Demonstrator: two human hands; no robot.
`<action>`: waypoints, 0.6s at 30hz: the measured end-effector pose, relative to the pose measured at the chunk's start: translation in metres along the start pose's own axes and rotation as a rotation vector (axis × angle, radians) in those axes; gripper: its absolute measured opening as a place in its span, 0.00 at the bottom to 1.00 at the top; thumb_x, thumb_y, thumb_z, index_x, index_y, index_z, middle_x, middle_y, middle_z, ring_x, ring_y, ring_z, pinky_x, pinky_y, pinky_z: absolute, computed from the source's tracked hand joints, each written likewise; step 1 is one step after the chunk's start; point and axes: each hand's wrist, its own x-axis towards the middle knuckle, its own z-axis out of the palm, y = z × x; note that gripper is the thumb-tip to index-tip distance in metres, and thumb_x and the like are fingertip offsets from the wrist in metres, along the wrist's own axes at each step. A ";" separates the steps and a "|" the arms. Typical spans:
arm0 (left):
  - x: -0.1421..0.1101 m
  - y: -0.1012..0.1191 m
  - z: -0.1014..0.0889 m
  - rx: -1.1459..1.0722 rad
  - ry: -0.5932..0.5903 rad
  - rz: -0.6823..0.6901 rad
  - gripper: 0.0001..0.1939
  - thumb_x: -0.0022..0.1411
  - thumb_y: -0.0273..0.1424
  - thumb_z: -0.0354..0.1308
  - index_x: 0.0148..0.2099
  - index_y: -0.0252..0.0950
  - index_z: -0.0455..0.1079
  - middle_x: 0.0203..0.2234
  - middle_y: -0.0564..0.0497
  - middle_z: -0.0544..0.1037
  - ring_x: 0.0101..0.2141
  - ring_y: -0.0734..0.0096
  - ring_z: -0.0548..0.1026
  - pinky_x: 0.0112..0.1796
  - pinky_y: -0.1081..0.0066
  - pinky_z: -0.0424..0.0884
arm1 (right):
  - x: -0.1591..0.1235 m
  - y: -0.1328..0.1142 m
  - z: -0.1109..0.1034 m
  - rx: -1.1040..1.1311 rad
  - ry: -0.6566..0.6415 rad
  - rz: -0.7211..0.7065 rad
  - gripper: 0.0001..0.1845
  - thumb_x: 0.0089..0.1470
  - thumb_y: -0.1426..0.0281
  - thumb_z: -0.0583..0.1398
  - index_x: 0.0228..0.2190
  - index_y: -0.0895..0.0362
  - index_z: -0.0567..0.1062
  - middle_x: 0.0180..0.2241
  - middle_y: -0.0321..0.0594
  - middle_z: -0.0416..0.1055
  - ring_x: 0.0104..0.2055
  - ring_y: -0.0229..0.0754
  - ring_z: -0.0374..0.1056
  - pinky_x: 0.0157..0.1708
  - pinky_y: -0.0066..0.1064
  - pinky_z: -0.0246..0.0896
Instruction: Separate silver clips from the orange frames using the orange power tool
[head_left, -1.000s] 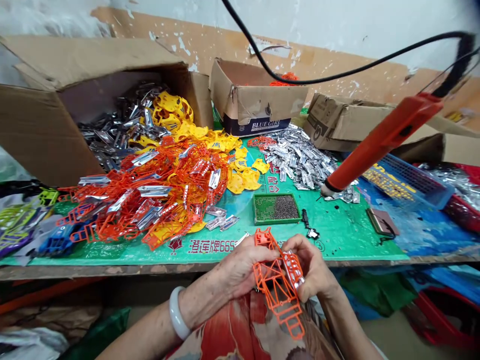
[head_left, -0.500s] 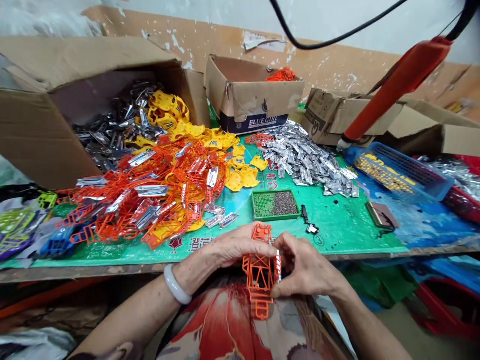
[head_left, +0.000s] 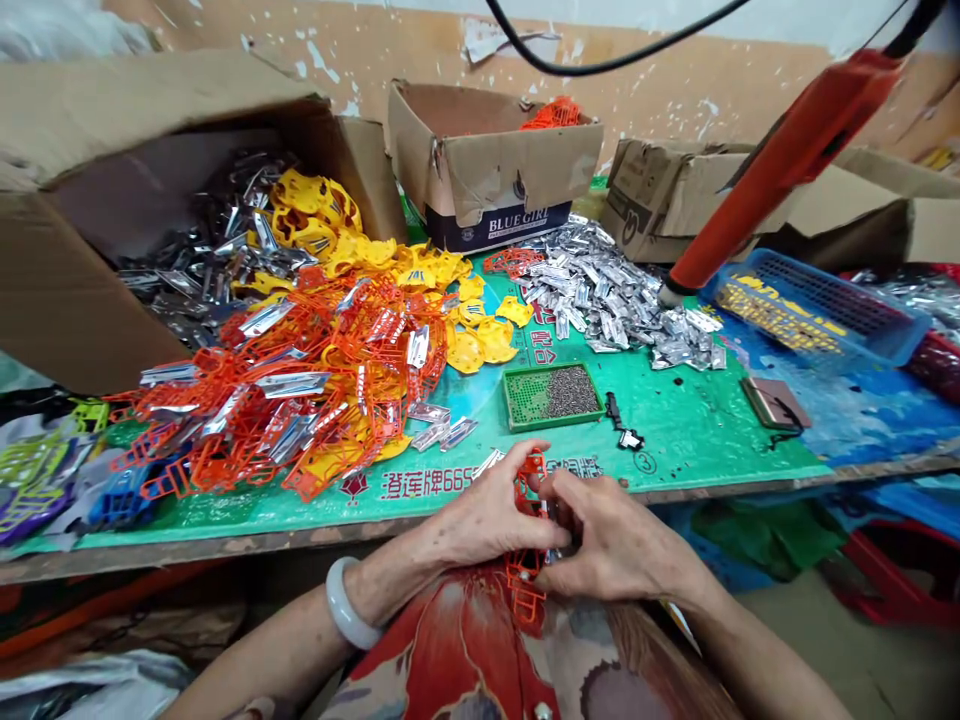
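Over my lap, just in front of the table edge, both hands are closed on an orange plastic lattice frame (head_left: pixel 526 600). My left hand (head_left: pixel 484 520) grips its left side, with thumb and fingers covering much of the middle. The fingers of my right hand (head_left: pixel 619 540) pinch its right edge; a small shiny bit shows there, too covered to name. Beyond my left hand, a silver piece (head_left: pixel 489 464) lies on the table. Nearby is a green tray (head_left: pixel 514 425) of small dark metal bits, probably screws. A large pile of similar orange frames (head_left: pixel 330 370) lies to the left.
Yellow plastic parts (head_left: pixel 480 345) and silver parts (head_left: pixel 592 290) lie in piles on the green sheet. Cardboard boxes (head_left: pixel 517 180) line the back. A red-orange tool (head_left: pixel 780 170) hangs at right above a blue basket (head_left: pixel 892 340). A small dark-covered pad (head_left: pixel 776 402) lies at right.
The orange frame has tipped, showing less of its flat face. My left hand has come further over it, and my right fingers have closed in nearer. The camera view has shifted slightly.
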 end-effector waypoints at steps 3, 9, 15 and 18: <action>0.000 -0.004 0.002 -0.079 0.006 -0.014 0.40 0.44 0.25 0.64 0.59 0.39 0.51 0.35 0.55 0.70 0.29 0.76 0.68 0.29 0.74 0.64 | -0.002 0.004 0.004 0.117 0.011 -0.006 0.19 0.37 0.68 0.66 0.31 0.55 0.64 0.20 0.26 0.60 0.21 0.30 0.54 0.20 0.24 0.42; -0.001 -0.004 0.004 -0.118 -0.047 0.006 0.35 0.44 0.25 0.63 0.54 0.38 0.52 0.31 0.57 0.70 0.29 0.76 0.68 0.28 0.75 0.63 | -0.008 0.013 0.010 0.249 0.018 0.021 0.23 0.35 0.70 0.67 0.37 0.55 0.68 0.23 0.29 0.67 0.24 0.34 0.61 0.22 0.24 0.50; -0.002 -0.005 0.006 -0.086 -0.045 -0.025 0.34 0.42 0.23 0.63 0.52 0.37 0.54 0.32 0.57 0.67 0.29 0.77 0.65 0.29 0.75 0.63 | -0.013 0.017 0.016 0.359 0.004 0.029 0.24 0.33 0.71 0.68 0.35 0.55 0.67 0.20 0.26 0.64 0.21 0.31 0.59 0.20 0.23 0.49; -0.002 -0.009 0.006 -0.100 -0.051 -0.011 0.35 0.43 0.22 0.63 0.53 0.37 0.53 0.33 0.57 0.66 0.30 0.77 0.65 0.30 0.75 0.63 | -0.014 0.016 0.017 0.381 0.020 0.019 0.24 0.32 0.73 0.67 0.35 0.55 0.67 0.18 0.24 0.62 0.19 0.30 0.58 0.18 0.22 0.48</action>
